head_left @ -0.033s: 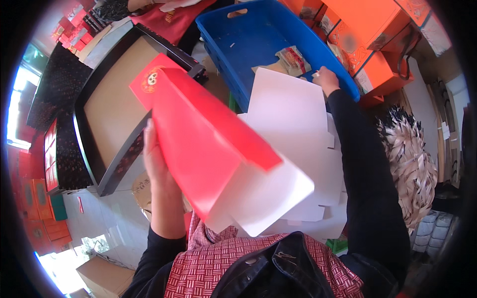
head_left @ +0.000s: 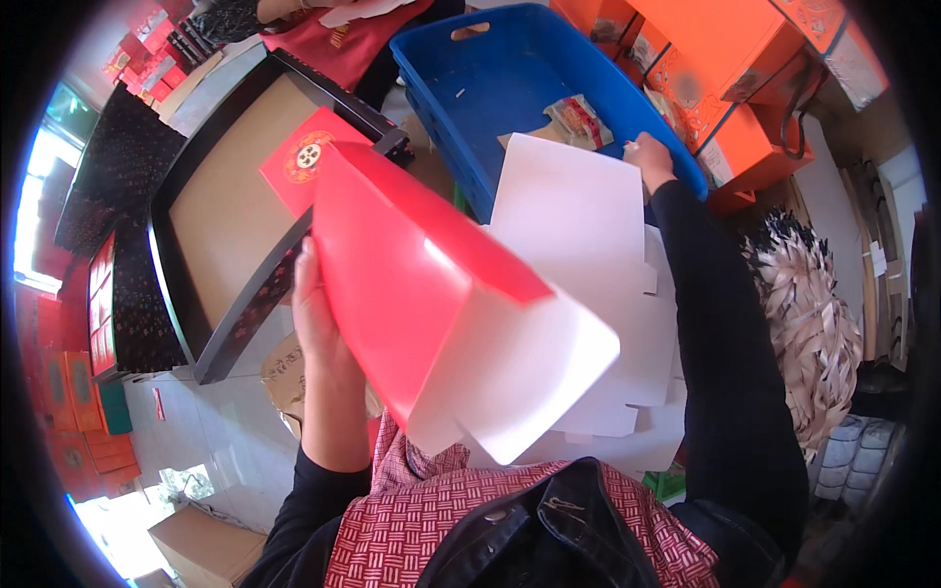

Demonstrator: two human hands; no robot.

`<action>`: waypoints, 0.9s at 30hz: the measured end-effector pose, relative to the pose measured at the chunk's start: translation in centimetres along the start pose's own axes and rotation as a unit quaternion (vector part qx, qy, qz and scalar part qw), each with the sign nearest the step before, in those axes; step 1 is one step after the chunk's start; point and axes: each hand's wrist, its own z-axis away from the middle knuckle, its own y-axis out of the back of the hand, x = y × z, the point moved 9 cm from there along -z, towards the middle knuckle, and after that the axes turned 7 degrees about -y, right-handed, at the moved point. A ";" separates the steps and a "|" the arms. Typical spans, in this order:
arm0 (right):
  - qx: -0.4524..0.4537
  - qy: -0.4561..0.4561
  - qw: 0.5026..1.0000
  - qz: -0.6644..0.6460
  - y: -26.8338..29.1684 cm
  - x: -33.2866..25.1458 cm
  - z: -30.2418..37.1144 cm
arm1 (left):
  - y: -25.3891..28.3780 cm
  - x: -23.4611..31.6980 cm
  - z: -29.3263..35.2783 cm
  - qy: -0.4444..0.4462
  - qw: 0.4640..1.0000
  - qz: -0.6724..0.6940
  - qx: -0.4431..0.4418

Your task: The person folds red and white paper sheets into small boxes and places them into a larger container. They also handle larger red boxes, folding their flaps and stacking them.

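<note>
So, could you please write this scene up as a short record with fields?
Left grip: holds the red carton by its left side
Carton: red outside, white flap at the near end, tilted
Right grip: at the near right part of the blue crate; what it touches is unclear
Crate contents: a small packet
Beneath carton: white card sheets
Left: black-rimmed tray
Upper right: orange boxes
</note>
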 end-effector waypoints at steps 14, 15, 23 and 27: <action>0.197 0.556 0.766 -0.255 32.8 -12.6 30.6 | -0.8 -4.2 1.7 0.019 0.998 0.003 0.051; 0.199 0.605 0.758 -0.141 33.3 -14.4 34.4 | -0.6 -4.7 1.4 0.016 0.998 -0.001 0.052; 0.189 0.692 0.695 -0.033 34.3 -16.2 45.4 | 1.2 -4.6 1.6 0.001 0.999 0.037 0.016; 0.144 0.687 0.711 -0.047 32.1 -17.6 45.0 | -0.1 -5.8 2.6 0.026 0.998 0.053 0.012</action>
